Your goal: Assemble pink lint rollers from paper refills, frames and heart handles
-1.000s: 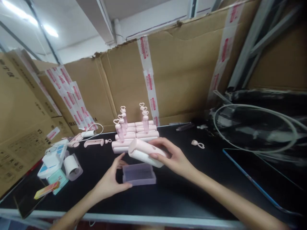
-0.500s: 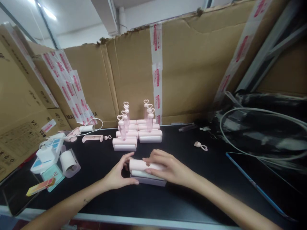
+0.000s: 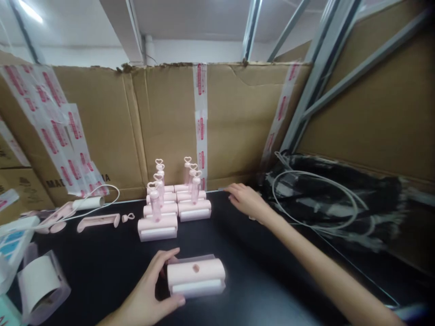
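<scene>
My left hand (image 3: 152,285) grips the left end of a pink roller housing (image 3: 196,274) that sits in a pale purple tray on the black table (image 3: 102,258). My right hand (image 3: 245,199) reaches far back toward the cardboard wall, fingers stretched out and holding nothing that I can see. Behind the housing stand two rows of finished pink rollers (image 3: 175,203) with upright heart-topped handles.
A loose pink handle (image 3: 98,220) and a white cord (image 3: 102,194) lie at the left. A paper roll in a clear cover (image 3: 42,283) sits at the front left. Black bags with a white hoop (image 3: 326,199) fill the right. Taped cardboard (image 3: 200,122) walls the back.
My right hand let go of the pink housing, now seated in the tray, and moved back toward the wall. The left hand stays at the tray. The camera tilted.
</scene>
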`<state>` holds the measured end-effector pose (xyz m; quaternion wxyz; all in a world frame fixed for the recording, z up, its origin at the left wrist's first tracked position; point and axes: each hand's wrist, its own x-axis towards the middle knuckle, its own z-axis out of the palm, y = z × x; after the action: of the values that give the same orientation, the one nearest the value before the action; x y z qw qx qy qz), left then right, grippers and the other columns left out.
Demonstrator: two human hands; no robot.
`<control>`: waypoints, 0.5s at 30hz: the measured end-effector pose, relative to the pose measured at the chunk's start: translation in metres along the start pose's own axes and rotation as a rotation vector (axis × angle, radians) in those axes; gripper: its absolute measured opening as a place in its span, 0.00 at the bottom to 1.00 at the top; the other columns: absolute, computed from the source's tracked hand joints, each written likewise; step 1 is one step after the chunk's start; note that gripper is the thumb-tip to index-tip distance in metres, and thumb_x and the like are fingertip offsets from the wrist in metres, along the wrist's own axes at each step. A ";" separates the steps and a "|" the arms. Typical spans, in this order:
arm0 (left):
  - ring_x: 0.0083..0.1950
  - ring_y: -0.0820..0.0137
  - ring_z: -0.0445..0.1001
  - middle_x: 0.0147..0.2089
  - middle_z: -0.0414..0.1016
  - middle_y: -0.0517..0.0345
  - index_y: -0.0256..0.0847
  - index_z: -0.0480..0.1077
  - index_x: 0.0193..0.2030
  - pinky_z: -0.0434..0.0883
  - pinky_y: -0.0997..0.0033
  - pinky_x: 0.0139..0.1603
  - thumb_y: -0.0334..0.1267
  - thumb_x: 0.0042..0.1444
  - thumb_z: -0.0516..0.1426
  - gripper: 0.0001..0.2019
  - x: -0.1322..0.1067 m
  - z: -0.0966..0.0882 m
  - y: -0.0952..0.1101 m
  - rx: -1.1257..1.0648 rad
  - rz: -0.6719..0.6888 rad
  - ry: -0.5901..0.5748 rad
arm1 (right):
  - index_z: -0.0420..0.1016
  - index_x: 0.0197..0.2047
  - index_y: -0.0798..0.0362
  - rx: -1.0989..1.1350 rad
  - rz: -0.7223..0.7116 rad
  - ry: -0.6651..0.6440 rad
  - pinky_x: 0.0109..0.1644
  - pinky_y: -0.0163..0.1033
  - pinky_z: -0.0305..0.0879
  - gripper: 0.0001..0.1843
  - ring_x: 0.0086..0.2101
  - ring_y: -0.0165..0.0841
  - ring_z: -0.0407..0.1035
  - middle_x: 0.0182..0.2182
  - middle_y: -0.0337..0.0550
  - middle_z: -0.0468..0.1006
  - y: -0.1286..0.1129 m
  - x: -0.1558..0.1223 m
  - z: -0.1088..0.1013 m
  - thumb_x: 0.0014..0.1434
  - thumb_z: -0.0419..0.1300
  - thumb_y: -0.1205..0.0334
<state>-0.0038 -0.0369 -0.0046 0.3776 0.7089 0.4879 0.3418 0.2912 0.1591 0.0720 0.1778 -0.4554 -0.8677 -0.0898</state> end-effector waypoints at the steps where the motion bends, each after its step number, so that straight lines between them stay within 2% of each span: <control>1: 0.59 0.61 0.62 0.56 0.61 0.51 0.47 0.54 0.63 0.57 0.57 0.62 0.30 0.47 0.59 0.35 0.000 0.000 -0.001 -0.007 0.006 -0.007 | 0.73 0.44 0.61 -0.037 0.025 -0.012 0.50 0.49 0.59 0.15 0.46 0.45 0.66 0.43 0.61 0.73 0.018 0.009 0.002 0.56 0.50 0.74; 4: 0.61 0.60 0.60 0.58 0.59 0.50 0.47 0.56 0.62 0.55 0.58 0.64 0.30 0.48 0.59 0.33 -0.001 -0.001 -0.001 -0.007 0.034 -0.043 | 0.74 0.37 0.59 -0.079 0.032 -0.084 0.50 0.48 0.58 0.12 0.48 0.47 0.66 0.43 0.61 0.74 0.054 0.026 0.011 0.48 0.57 0.75; 6: 0.61 0.61 0.60 0.58 0.59 0.50 0.47 0.57 0.61 0.55 0.58 0.64 0.32 0.49 0.59 0.32 -0.001 -0.003 0.000 0.005 0.053 -0.064 | 0.73 0.34 0.57 -0.061 0.000 -0.151 0.48 0.45 0.59 0.09 0.45 0.45 0.68 0.39 0.57 0.76 0.062 0.029 0.015 0.46 0.60 0.71; 8: 0.60 0.61 0.61 0.57 0.60 0.50 0.48 0.57 0.61 0.55 0.58 0.64 0.33 0.49 0.60 0.32 -0.002 -0.005 0.001 0.015 0.083 -0.074 | 0.72 0.34 0.56 -0.018 -0.030 -0.220 0.44 0.42 0.62 0.08 0.39 0.41 0.70 0.34 0.51 0.77 0.060 0.027 0.016 0.48 0.61 0.65; 11: 0.59 0.61 0.61 0.56 0.61 0.50 0.47 0.57 0.62 0.56 0.57 0.63 0.35 0.49 0.60 0.32 -0.003 -0.007 0.001 0.022 0.127 -0.071 | 0.70 0.42 0.55 0.074 -0.056 -0.280 0.38 0.38 0.64 0.14 0.33 0.36 0.71 0.32 0.46 0.77 0.036 0.011 0.005 0.57 0.55 0.54; 13: 0.59 0.61 0.61 0.56 0.61 0.50 0.47 0.57 0.61 0.56 0.58 0.63 0.36 0.50 0.60 0.31 -0.003 -0.007 0.001 0.029 0.136 -0.069 | 0.68 0.48 0.54 0.173 -0.100 -0.298 0.40 0.36 0.65 0.19 0.36 0.34 0.71 0.37 0.46 0.77 0.006 -0.004 -0.015 0.61 0.51 0.49; 15: 0.59 0.62 0.61 0.56 0.60 0.50 0.46 0.57 0.61 0.56 0.59 0.63 0.37 0.50 0.61 0.30 -0.003 -0.008 0.000 0.038 0.136 -0.068 | 0.69 0.49 0.53 0.383 -0.202 -0.379 0.42 0.36 0.65 0.20 0.40 0.35 0.71 0.42 0.45 0.76 -0.032 -0.019 -0.041 0.60 0.54 0.48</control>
<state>-0.0111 -0.0378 -0.0015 0.3565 0.7584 0.4320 0.3333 0.2840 0.1138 0.1023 0.0856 -0.3333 -0.9276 0.1451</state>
